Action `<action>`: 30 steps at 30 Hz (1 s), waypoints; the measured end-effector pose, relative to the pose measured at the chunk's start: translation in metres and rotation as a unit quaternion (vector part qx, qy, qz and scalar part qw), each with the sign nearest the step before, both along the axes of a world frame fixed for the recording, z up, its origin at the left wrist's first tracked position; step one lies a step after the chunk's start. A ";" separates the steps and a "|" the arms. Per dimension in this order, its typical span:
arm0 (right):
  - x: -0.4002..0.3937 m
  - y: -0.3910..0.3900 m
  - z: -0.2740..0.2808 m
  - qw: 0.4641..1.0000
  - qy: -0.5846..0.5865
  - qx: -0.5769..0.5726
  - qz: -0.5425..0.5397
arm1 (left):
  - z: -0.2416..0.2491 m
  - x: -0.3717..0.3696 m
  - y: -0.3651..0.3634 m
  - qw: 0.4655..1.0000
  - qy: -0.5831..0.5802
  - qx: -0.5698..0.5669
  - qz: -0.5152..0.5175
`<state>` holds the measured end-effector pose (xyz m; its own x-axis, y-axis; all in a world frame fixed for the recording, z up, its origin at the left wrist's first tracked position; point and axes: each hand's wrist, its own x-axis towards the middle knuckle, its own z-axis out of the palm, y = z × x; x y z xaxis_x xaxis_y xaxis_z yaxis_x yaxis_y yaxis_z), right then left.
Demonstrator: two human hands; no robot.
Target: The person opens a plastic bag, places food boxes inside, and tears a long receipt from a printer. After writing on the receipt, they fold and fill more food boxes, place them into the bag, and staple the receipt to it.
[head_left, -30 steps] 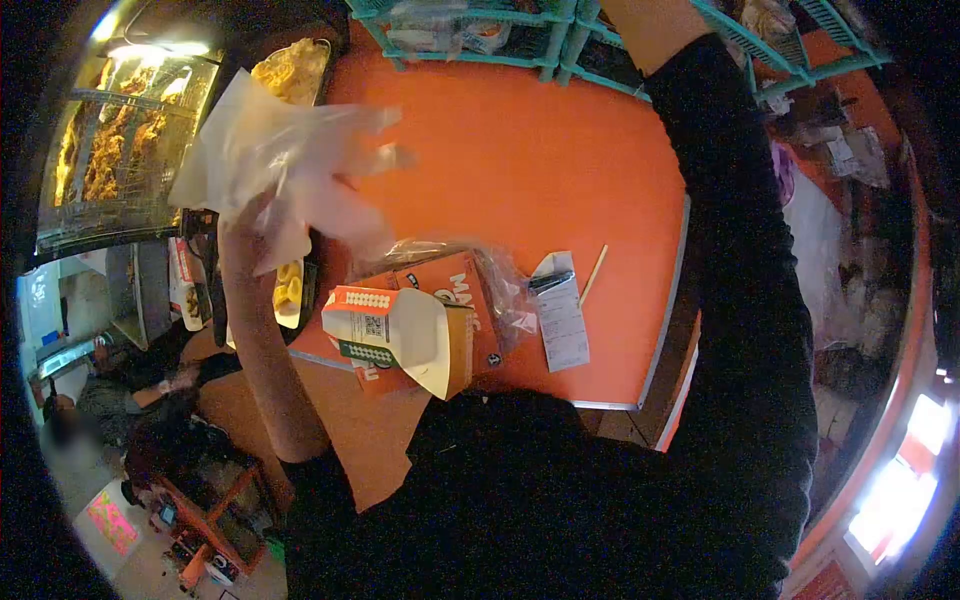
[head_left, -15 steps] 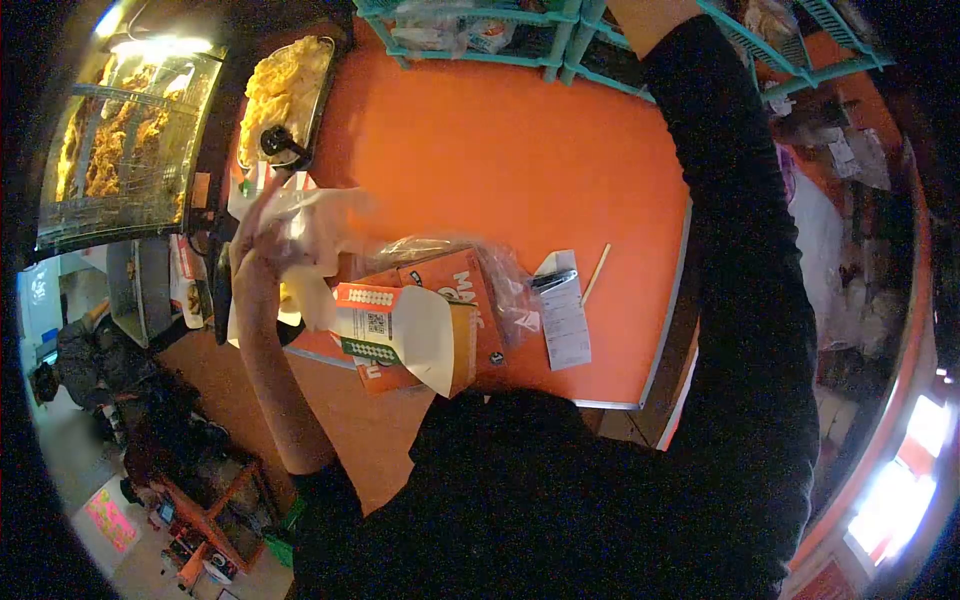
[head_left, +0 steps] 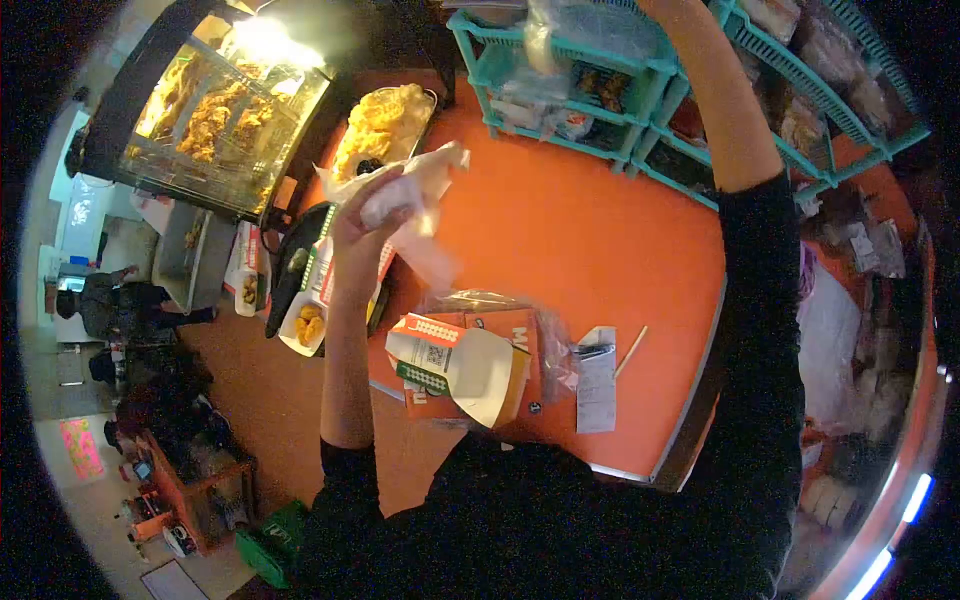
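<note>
My left hand (head_left: 368,222) is closed on a crumpled white translucent wrapper (head_left: 425,185), whose loose end trails over the orange counter. Just beyond that hand is a metal tray of golden fried food (head_left: 385,125). Beside my left wrist stands an open carton (head_left: 303,328) with fried pieces in it. My right forearm (head_left: 725,110) stretches up across the teal basket rack (head_left: 640,115), and the hand itself is cut off by the top edge of the view.
An empty folded carton (head_left: 485,380) lies on orange printed packaging (head_left: 520,325) near my body. Right of it are a paper slip (head_left: 597,395), a pen and a thin stick (head_left: 632,350). A lit glass food warmer (head_left: 225,120) stands at upper left. A person (head_left: 125,305) is farther back at left.
The whole view has shifted, so the counter sits lower and farther right. My left hand has brought the white wrapper up beside the tray. More of my right forearm shows over the rack.
</note>
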<state>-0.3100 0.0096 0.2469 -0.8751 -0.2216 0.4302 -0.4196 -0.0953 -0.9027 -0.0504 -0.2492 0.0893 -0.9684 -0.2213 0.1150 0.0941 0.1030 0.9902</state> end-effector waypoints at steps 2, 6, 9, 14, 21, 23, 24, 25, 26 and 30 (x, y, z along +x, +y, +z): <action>0.019 0.000 0.003 0.999 -0.003 -0.025 0.044 | 0.008 -0.002 0.004 1.000 0.016 -0.007 -0.001; 0.057 0.003 0.007 0.978 0.014 -0.079 0.191 | 0.031 0.002 0.010 0.999 0.044 -0.014 -0.023; 0.080 -0.009 0.005 0.961 0.043 -0.112 0.248 | 0.034 0.010 0.012 0.997 0.080 -0.001 -0.023; 0.160 -0.045 -0.017 0.970 0.226 0.028 0.080 | 0.049 0.040 0.009 0.993 0.100 0.018 -0.059; 0.277 -0.111 -0.081 0.864 0.425 0.226 0.149 | 0.038 0.088 -0.028 0.868 0.080 0.426 -0.241; 0.301 -0.110 -0.083 0.885 0.399 0.207 0.125 | 0.040 0.104 -0.033 0.977 0.068 0.195 0.058; 0.311 -0.105 -0.084 0.921 0.334 0.183 0.083 | 0.033 0.114 -0.053 0.974 0.061 0.212 0.050; 0.321 -0.099 -0.085 0.950 0.267 0.157 0.040 | 0.025 0.123 -0.069 0.974 0.063 0.214 0.048; 0.330 -0.089 -0.097 0.940 0.226 0.255 0.022 | 0.025 0.136 -0.077 0.977 0.092 0.154 0.116; 0.355 -0.045 -0.192 0.832 -0.016 0.550 0.076 | 0.010 0.183 -0.094 0.956 0.199 0.091 0.195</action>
<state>0.0453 -0.0359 0.0547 -0.8077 -0.5754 -0.1288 -0.4525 0.7450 -0.4901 0.1325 -0.3428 0.0995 -0.6957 -0.6077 0.3830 0.4568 0.0372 0.8888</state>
